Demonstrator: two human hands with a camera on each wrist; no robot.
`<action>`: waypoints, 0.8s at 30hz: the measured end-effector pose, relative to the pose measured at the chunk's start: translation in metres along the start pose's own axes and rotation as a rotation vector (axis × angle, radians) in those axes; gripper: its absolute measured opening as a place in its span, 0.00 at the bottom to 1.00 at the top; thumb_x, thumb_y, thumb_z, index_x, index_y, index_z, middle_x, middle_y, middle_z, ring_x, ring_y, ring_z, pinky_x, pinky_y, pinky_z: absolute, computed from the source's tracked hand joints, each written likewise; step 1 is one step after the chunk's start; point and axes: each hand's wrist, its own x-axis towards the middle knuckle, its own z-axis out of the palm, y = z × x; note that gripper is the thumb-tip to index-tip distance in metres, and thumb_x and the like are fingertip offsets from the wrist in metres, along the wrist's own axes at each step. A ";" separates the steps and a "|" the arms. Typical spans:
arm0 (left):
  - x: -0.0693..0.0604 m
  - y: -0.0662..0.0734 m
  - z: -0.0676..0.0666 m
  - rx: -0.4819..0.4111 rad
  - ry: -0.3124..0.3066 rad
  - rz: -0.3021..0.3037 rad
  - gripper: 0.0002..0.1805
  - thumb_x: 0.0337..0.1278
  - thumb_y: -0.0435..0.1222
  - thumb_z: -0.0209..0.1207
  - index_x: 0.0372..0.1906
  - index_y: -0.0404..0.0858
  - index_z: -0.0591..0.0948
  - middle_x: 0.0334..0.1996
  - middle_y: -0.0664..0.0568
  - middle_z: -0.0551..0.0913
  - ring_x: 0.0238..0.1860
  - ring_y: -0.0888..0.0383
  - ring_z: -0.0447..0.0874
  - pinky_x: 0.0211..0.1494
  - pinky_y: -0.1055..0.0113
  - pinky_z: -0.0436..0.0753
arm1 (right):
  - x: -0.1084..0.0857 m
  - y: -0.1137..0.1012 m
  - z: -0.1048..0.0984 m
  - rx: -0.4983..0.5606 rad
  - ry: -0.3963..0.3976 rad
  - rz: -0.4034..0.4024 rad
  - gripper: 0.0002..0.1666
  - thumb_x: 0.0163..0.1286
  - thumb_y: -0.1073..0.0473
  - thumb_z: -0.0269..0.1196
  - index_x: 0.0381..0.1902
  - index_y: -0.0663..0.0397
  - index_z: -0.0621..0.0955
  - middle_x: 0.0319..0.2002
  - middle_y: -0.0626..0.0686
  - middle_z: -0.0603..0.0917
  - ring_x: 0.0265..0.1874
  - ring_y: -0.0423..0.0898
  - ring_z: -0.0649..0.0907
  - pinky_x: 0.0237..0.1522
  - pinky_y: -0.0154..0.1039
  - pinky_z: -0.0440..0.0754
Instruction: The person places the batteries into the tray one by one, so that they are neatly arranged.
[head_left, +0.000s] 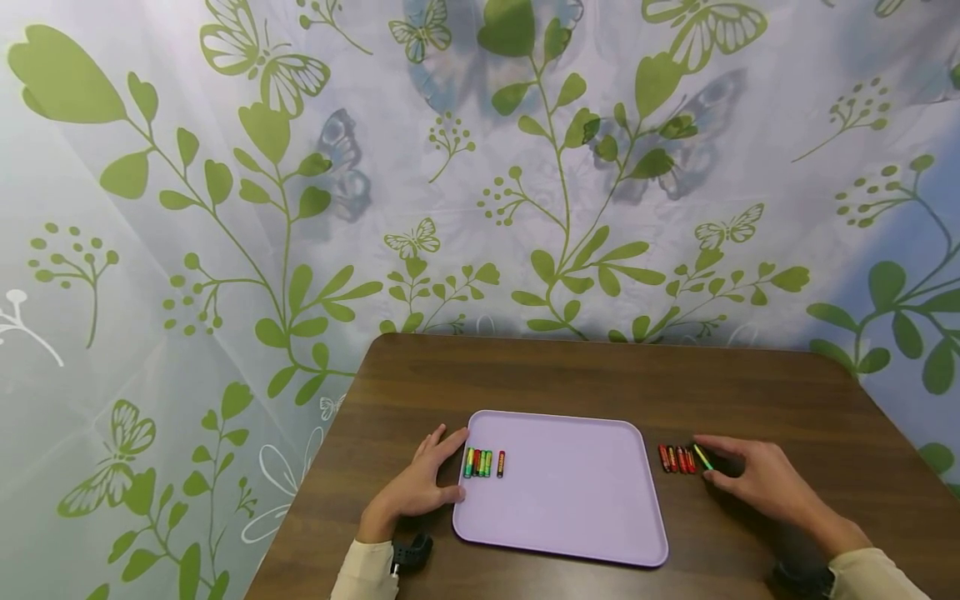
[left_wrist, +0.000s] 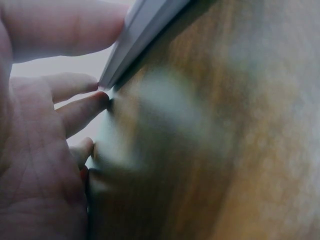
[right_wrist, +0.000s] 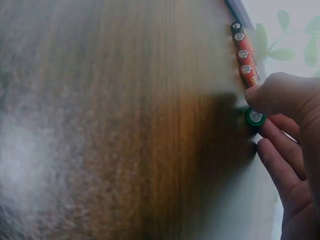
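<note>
Several red batteries (head_left: 681, 459) | between tray (head_left: 555, 492) and right hand (head_left: 767, 477) | curtain (head_left: 457, 192) behind

From above, the head view looks forward and down at the table (head_left: 585, 375) both wrist views share up close.

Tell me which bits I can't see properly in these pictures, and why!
- Writing on the red batteries, head view: too small to read.
- Most of the side of the green battery in the right hand, right wrist view: its round end faces the camera.
- Much of the tray, left wrist view: cut off by the top edge.
- Fine grain of the table, left wrist view: blurred.
</note>
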 end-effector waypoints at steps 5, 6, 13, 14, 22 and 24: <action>-0.001 -0.005 0.002 -0.015 0.024 0.024 0.50 0.62 0.49 0.72 0.87 0.46 0.65 0.86 0.45 0.65 0.88 0.27 0.41 0.74 0.11 0.43 | -0.002 0.000 0.002 0.006 0.010 -0.003 0.35 0.51 0.57 0.87 0.59 0.50 0.91 0.49 0.55 0.95 0.45 0.45 0.91 0.39 0.39 0.88; -0.001 -0.008 0.003 -0.005 0.029 0.028 0.49 0.62 0.49 0.71 0.87 0.47 0.65 0.86 0.45 0.66 0.88 0.27 0.41 0.74 0.11 0.43 | -0.002 0.000 0.002 0.007 0.012 -0.010 0.36 0.50 0.58 0.87 0.60 0.50 0.91 0.50 0.55 0.95 0.45 0.45 0.91 0.38 0.39 0.88; 0.003 -0.004 0.002 -0.005 0.007 -0.049 0.52 0.59 0.47 0.74 0.87 0.46 0.65 0.87 0.46 0.64 0.89 0.29 0.41 0.79 0.15 0.42 | 0.005 0.001 -0.004 0.022 -0.085 -0.029 0.40 0.50 0.65 0.82 0.65 0.53 0.88 0.54 0.58 0.94 0.40 0.36 0.86 0.37 0.37 0.84; 0.002 -0.003 0.002 -0.007 0.004 -0.054 0.52 0.59 0.46 0.74 0.87 0.45 0.65 0.86 0.46 0.65 0.89 0.29 0.41 0.79 0.15 0.42 | 0.006 0.001 -0.005 0.032 -0.108 -0.025 0.40 0.51 0.66 0.82 0.66 0.53 0.87 0.55 0.58 0.93 0.39 0.35 0.85 0.36 0.37 0.83; 0.000 0.004 0.000 -0.007 0.001 -0.004 0.50 0.61 0.44 0.72 0.87 0.41 0.64 0.86 0.41 0.65 0.88 0.26 0.40 0.77 0.13 0.42 | 0.006 0.002 -0.004 0.015 -0.110 -0.016 0.36 0.52 0.62 0.85 0.62 0.52 0.89 0.52 0.57 0.94 0.41 0.44 0.91 0.37 0.40 0.87; 0.000 0.004 0.000 -0.004 0.001 -0.005 0.51 0.61 0.45 0.72 0.87 0.42 0.64 0.86 0.42 0.65 0.88 0.26 0.41 0.76 0.12 0.43 | 0.005 0.003 -0.004 0.013 -0.093 -0.017 0.35 0.53 0.59 0.86 0.61 0.52 0.90 0.51 0.57 0.95 0.42 0.48 0.93 0.37 0.42 0.89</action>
